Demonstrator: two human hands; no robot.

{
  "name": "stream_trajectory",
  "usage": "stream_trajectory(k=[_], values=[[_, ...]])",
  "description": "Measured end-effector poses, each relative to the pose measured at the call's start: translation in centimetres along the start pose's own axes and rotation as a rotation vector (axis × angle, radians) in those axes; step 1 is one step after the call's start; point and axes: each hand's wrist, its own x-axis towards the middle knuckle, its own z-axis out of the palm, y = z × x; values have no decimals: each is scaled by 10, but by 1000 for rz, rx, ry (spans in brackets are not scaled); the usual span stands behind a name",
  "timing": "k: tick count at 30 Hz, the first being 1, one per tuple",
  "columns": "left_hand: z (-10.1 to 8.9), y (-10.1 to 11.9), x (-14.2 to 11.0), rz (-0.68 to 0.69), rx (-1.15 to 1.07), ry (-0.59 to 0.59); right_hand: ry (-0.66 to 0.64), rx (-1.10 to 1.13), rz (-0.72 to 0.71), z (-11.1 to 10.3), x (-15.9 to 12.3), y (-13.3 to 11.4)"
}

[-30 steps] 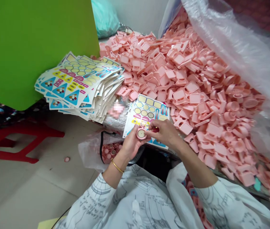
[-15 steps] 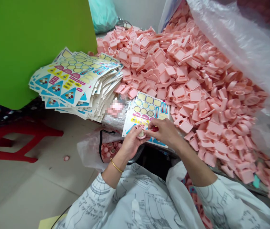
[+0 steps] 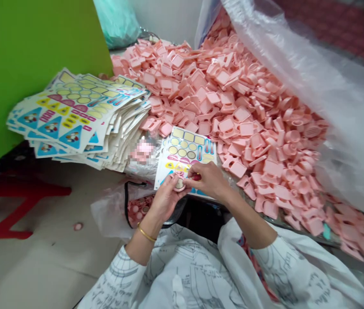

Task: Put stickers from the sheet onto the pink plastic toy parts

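My left hand [image 3: 167,198] holds a small round pink plastic piece [image 3: 179,183] with a cream centre, partly covered by my fingers. My right hand [image 3: 209,180] is against that piece from the right, its fingertips at the rim. A small red object [image 3: 196,177] shows between the right thumb and fingers, mostly hidden. Just beyond both hands lies a printed sticker sheet [image 3: 185,155] with yellow, pink and blue shapes, its lower edge under my hands.
To the left is a tall stack of sticker sheets [image 3: 79,116] beside a green board [image 3: 30,73]. A large heap of pink plastic parts [image 3: 233,107] spreads right under clear plastic sheeting [image 3: 333,86]. A clear bag [image 3: 137,210] holds round pink pieces below. A red stool [image 3: 14,206] stands on the tiled floor [image 3: 50,266].
The whole scene has shifted left in view. My fingers have closed over the round piece, hiding most of its cream centre, and my hands sit closer together.
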Motion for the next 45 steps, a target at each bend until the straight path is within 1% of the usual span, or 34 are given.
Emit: stream_trajectory(k=[5, 10, 13, 17, 23, 26, 30, 33, 36, 38, 42, 45], values=[[0, -2, 1, -41, -98, 77, 5, 16, -8, 0, -4, 1], [0, -5, 2, -45, -133, 99, -9, 9, -13, -1, -5, -1], [-1, -7, 1, -11, -116, 77, -12, -2, -15, -1, -6, -2], [-1, -9, -1, 90, -68, 10, 6, -25, -3, -1, -8, -7], [4, -9, -4, 135, -53, -20, 70, -249, -40, -9, -17, -27], [9, -12, -5, 148, -63, -30, 130, -342, -45, -13, -24, -38], [16, -14, -9, 185, -66, -38, 208, -406, -19, -16, -36, -43], [22, -10, -11, 219, -77, -45, 217, -354, 2, -18, -45, -40], [26, -4, -14, 250, -73, -43, 260, -275, 44, -18, -52, -34], [28, 0, -16, 274, -70, -50, 311, -148, 96, -16, -54, -31], [34, 1, -18, 311, -66, -73, 413, 219, 208, -4, -52, -29], [37, -1, -19, 326, -57, -75, 451, 323, 248, 9, -50, -33]])
